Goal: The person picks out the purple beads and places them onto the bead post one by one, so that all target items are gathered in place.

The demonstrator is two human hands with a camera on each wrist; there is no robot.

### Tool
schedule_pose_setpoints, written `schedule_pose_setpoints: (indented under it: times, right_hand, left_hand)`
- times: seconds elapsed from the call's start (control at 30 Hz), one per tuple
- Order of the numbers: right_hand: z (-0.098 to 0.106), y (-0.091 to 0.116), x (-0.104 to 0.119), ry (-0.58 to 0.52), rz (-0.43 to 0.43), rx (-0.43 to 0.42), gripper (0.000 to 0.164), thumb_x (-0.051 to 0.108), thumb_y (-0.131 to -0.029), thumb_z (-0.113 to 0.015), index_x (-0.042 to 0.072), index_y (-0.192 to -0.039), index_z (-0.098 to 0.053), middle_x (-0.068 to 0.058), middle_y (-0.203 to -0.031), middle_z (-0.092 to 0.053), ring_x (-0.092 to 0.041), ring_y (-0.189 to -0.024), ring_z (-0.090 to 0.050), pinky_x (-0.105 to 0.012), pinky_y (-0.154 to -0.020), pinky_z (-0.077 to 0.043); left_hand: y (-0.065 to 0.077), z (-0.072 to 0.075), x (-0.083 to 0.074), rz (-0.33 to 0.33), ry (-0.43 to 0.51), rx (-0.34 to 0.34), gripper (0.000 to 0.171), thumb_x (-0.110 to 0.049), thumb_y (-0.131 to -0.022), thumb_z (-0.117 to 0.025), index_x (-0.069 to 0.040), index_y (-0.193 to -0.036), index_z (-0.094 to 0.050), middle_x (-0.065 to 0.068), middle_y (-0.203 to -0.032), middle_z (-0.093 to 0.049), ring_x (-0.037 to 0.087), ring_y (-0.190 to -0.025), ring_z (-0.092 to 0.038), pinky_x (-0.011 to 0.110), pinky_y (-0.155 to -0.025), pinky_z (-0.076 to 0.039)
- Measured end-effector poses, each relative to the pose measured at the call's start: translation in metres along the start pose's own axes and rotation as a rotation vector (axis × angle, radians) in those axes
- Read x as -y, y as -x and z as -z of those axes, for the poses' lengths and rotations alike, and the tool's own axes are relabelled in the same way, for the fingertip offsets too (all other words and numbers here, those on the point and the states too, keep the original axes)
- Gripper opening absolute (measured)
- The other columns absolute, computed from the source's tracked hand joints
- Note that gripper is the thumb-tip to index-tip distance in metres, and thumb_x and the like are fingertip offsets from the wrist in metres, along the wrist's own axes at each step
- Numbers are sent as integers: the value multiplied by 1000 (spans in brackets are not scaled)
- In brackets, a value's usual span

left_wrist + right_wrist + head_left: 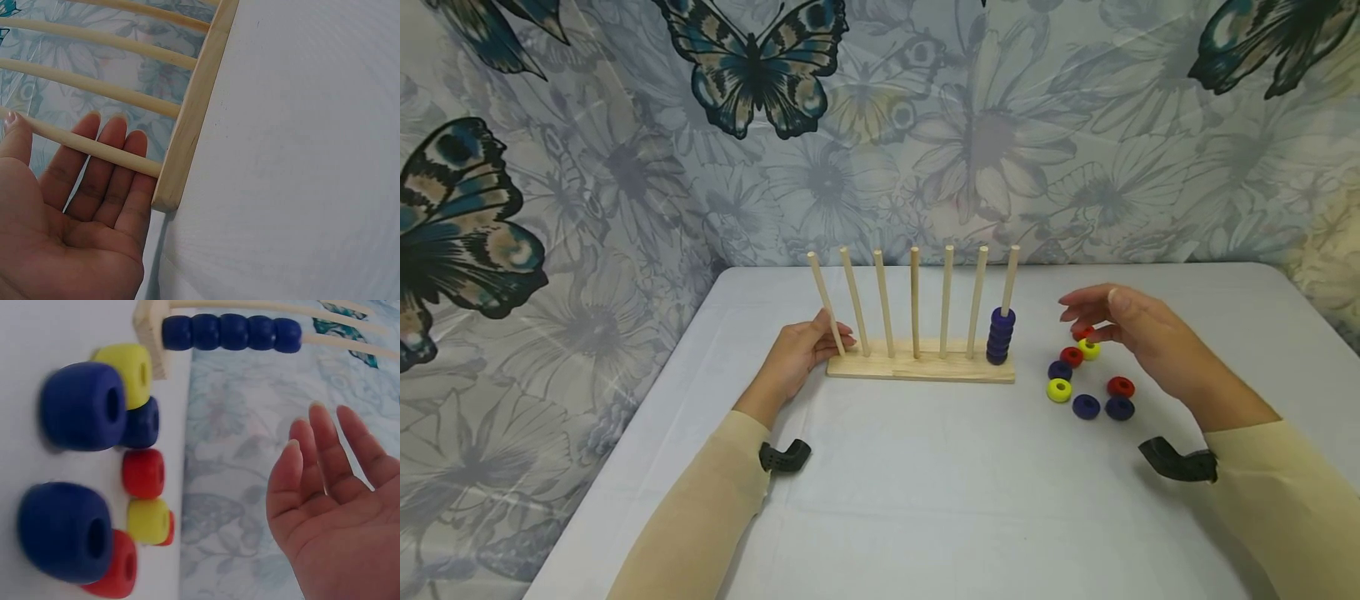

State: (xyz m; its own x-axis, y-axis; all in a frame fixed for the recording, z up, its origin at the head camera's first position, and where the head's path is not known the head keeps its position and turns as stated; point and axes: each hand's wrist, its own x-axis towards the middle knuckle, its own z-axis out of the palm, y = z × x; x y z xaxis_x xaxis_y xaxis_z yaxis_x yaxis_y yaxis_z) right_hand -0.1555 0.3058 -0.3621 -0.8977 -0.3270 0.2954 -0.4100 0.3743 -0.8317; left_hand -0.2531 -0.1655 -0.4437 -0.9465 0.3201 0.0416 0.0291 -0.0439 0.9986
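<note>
Left hand [796,354], fingers nearly straight, touches the stand's [917,370] end peg [822,282]; right hand [1150,342] hangs empty, fingers apart, loose beads [1086,412] at its seven o'clock on the tabletop [910,483], blue stack [1000,337] at nine. Best brace the stand lightly and pinch one bead by its rim, hole uncovered.

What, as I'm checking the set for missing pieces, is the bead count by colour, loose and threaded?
Blue beads on the peg: 5
Loose blue beads: 3
Loose red beads: 3
Loose yellow beads: 2
Total: 13
</note>
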Motion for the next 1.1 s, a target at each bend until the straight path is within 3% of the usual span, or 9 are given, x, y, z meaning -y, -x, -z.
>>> schedule_pose_setpoints:
  times: [0.2, 0.5, 0.73, 1.1]
  right_hand:
    - [0, 6, -15, 34, -68, -3, 50, 29, -121, -28, 2, -148, -61, -9, -130, -67, -24, -118, -62, -21, -94, -54]
    - [-4, 15, -32, 101, -140, -5, 49, 29, -122, -31, -1, -150, -58, -13, -131, -66, -18, -117, -62, -18, -93, -52]
    - [-7, 16, -41, 129, -239, 44, 50, 34, -122, -35, -1, -149, -60, -18, -132, -67, -18, -113, -65, -19, -93, -53]
    - [-7, 17, -47, 117, -259, 53, 47, 32, -121, -42, -3, -145, -62, -20, -131, -69, -10, -110, -69, -22, -90, -56]
  left_hand:
    - [-1, 1, 1, 7, -2, -1, 70, -49, -115, -52, 18, -123, -71, 30, -121, -73, 38, -119, -70, 41, -107, -56]
    - [-1, 0, 1, 12, -16, -12, 71, -52, -114, -52, 16, -122, -72, 27, -118, -74, 33, -116, -71, 40, -106, -57]
    - [-1, -1, 1, 3, -16, -16, 70, -52, -114, -53, 14, -122, -73, 24, -116, -76, 30, -114, -72, 39, -105, -57]
    - [0, -1, 1, 10, -19, -15, 71, -52, -114, -53, 16, -123, -72, 26, -118, -75, 33, -117, -71, 40, -106, -57]
